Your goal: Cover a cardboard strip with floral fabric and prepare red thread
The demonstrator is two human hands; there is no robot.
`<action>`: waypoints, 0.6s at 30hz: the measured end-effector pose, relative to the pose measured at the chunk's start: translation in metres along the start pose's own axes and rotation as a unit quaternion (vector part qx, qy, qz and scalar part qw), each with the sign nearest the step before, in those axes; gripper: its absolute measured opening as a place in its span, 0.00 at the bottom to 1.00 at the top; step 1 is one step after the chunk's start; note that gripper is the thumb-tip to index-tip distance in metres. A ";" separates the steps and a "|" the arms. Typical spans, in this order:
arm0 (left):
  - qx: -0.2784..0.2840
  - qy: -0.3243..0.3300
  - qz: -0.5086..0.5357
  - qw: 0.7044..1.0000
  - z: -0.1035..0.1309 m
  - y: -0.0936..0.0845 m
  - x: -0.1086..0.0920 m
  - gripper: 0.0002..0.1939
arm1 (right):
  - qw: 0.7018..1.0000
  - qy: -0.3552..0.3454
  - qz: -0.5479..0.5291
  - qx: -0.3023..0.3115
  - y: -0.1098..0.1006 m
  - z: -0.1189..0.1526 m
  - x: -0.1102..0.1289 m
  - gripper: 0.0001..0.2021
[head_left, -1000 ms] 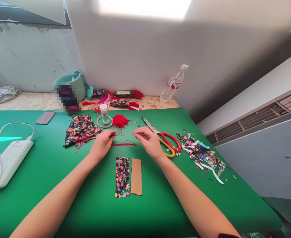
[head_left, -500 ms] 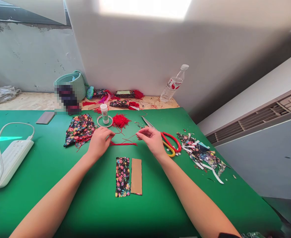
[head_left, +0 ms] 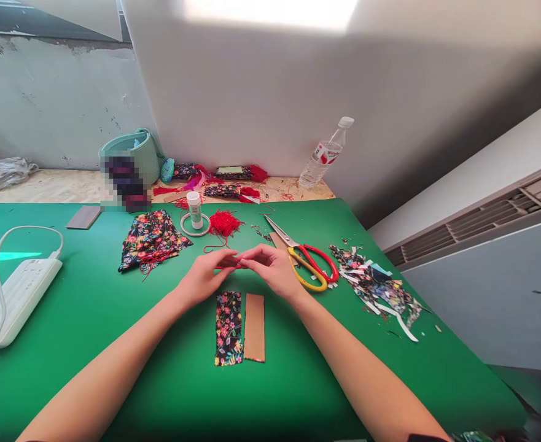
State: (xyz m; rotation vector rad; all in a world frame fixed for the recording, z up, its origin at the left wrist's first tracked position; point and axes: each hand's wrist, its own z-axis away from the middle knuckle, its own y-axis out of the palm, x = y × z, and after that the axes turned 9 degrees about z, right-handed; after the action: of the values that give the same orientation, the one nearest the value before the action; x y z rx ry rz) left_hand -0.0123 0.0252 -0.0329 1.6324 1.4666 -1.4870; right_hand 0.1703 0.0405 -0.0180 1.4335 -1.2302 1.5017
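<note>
Both hands meet over the green table, their fingertips touching around a thin bundle of red threads (head_left: 234, 263), mostly hidden by the fingers. My left hand (head_left: 206, 274) is closed on its left part, and my right hand (head_left: 272, 270) pinches its right part. Nearer to me lie a floral fabric strip (head_left: 228, 328) and, beside it, a brown card strip (head_left: 254, 327). Beyond the hands is a pile of red threads (head_left: 225, 223). Scissors (head_left: 304, 258) with red and yellow handles lie right of my right hand, blades slightly open.
A glue stick (head_left: 194, 210) stands in a white ring (head_left: 183, 224). Floral fabric (head_left: 148, 236) lies left, near a white power strip (head_left: 19, 301). Fabric scraps (head_left: 381, 285) are spread at right. At the back are a plastic bottle (head_left: 322, 161) and a green bag (head_left: 145, 156).
Both hands have moved together and now meet at the thread bundle, which lay on the table between them. More of the scissors and a piece of card under them now shows.
</note>
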 end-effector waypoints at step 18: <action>-0.062 -0.006 -0.234 0.970 -0.003 -0.048 0.002 0.07 | 0.987 0.028 0.154 -0.021 -0.020 -0.010 -0.009 0.09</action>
State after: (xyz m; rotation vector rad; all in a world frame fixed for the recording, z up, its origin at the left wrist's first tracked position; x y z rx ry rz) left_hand -0.0547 0.0429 -0.0194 1.2520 1.9931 -1.5958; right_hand 0.1876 0.0567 -0.0227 1.2045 -1.4922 1.6950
